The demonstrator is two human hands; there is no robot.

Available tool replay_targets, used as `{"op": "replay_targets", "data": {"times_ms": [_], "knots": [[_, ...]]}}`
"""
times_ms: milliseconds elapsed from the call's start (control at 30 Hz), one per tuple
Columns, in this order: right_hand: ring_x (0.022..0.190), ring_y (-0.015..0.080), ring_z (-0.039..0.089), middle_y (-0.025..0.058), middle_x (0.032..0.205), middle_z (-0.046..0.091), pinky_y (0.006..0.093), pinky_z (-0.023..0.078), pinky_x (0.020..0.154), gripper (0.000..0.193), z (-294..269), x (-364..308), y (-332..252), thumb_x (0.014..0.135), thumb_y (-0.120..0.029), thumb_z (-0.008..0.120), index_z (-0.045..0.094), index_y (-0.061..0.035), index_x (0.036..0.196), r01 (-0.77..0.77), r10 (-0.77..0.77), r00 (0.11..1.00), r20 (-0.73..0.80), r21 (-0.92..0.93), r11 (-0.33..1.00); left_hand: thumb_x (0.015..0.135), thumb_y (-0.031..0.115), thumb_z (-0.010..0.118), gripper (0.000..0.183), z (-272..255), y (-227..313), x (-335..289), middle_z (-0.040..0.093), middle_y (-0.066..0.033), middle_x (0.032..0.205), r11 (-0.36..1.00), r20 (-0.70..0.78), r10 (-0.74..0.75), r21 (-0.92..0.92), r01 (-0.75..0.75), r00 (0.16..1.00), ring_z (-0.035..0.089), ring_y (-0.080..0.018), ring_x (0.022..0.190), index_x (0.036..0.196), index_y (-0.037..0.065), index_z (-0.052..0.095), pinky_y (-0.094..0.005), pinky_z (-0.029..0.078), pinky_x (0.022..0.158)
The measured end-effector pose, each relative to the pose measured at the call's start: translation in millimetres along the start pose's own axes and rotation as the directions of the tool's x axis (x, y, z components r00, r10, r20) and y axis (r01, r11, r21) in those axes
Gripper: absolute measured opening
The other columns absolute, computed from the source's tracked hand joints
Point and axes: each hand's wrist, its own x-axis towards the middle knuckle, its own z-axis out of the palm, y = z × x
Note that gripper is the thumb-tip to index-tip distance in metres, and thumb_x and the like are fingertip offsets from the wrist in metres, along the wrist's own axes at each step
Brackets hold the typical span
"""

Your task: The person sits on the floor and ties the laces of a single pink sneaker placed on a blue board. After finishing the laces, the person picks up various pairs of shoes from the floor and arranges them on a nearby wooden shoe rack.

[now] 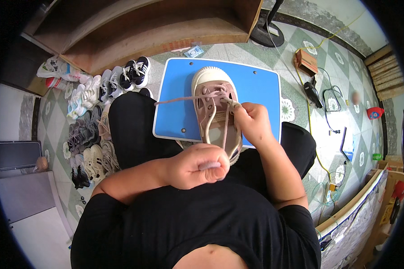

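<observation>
A pink shoe [216,112] lies on a blue board [177,103] across the person's lap, above green-tiled floor [296,112]. Left hand [197,166] grip clamped on its lace [184,99]; right hand [252,121] pinches another strand. Left of the board, a shoe row [94,116].

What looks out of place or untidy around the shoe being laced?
Nothing looks damaged. The pink shoe lies on a blue board on the person's lap, half laced, one lace end trailing left. The left hand pulls a lace; the right hand pinches another. Shoes crowd the floor.
</observation>
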Motion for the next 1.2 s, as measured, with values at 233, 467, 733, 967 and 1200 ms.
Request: {"op": "replay_targets", "data": {"times_ms": [233,467,733,967,1200], "knots": [[0.043,0.0225,0.047,0.0147,0.050,0.049,0.0366,0.038,0.046,0.033,-7.0,7.5,11.3,0.082,-0.023,0.057,0.056,0.0040,0.062,0.152,-0.155,0.985,-0.082,-0.038,0.988,0.079,0.076,0.020,0.089,-32.4,18.6,-1.5,0.063,-0.0234,0.102,0.894,0.053,0.283,0.346,-0.283,0.958,0.065,-0.0291,0.082,0.092,-0.001,0.063,-0.0337,0.049,0.071],[0.045,0.0244,0.048,0.0160,0.052,0.050,0.0371,0.038,0.047,0.034,-1.1,5.6,9.6,0.082,-0.024,0.056,0.056,0.0045,0.062,0.135,-0.138,0.986,-0.091,-0.043,0.990,0.085,0.008,0.057,0.013,-91.8,-29.1,-44.7,0.054,-0.0081,0.096,0.406,-0.697,0.047,0.668,0.624,0.715,0.051,-0.0132,0.076,0.096,0.002,0.058,-0.0247,0.042,0.071],[0.052,0.0318,0.052,0.0170,0.060,0.054,0.0383,0.041,0.050,0.034,-11.8,2.2,-4.0,0.082,-0.026,0.059,0.057,0.0016,0.063,0.285,-0.321,0.941,-0.106,-0.264,0.922,0.096,0.018,0.042,0.018,-89.0,-17.8,-52.9,0.051,-0.0028,0.077,0.929,-0.732,-0.247,0.009,0.370,0.635,0.048,-0.0074,0.062,0.090,0.003,0.051,-0.0193,0.040,0.057],[0.060,0.0225,0.053,0.0053,0.066,0.054,0.0339,0.041,0.057,0.023,-13.1,-7.1,-30.1,0.069,-0.020,0.071,0.063,-0.0060,0.085,0.805,-0.811,0.581,0.066,-0.193,0.561,0.097,0.021,0.040,0.019,-49.6,9.9,-17.7,0.049,-0.0094,0.088,0.849,-0.558,-0.213,-0.512,-0.131,0.802,0.054,-0.0118,0.066,0.092,0.004,0.046,-0.0240,0.045,0.056],[0.066,0.0242,0.053,0.0045,0.069,0.056,0.0359,0.040,0.067,0.022,0.3,-6.8,-20.9,0.063,-0.011,0.075,0.064,-0.0070,0.082,0.835,-0.829,0.534,0.163,0.052,0.548,0.094,0.020,0.049,0.020,-30.8,-1.7,4.9,0.054,-0.0080,0.093,0.824,-0.432,-0.201,-0.560,-0.087,0.879,0.056,-0.0113,0.072,0.099,0.002,0.051,-0.0247,0.048,0.064]]}}
